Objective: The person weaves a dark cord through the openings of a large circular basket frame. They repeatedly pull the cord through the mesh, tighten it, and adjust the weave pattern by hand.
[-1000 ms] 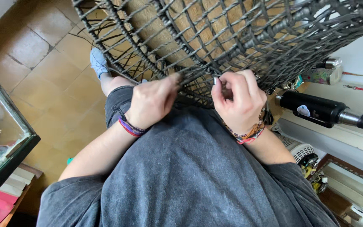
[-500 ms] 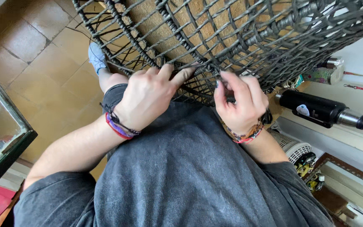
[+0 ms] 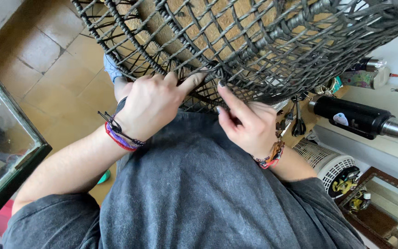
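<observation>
Head view: left hand [image 3: 150, 103] and right hand [image 3: 247, 122] pinch the woven mesh [image 3: 236, 41] — cord ends hidden.

We're in a home craft corner: tan tiled floor [image 3: 47, 69], a glass tank [image 3: 5, 138] beside us, a white shelf [image 3: 383, 143] crowded with a black flask [image 3: 355, 117], a small fan [image 3: 328, 163] and scissors [image 3: 298, 122].
</observation>
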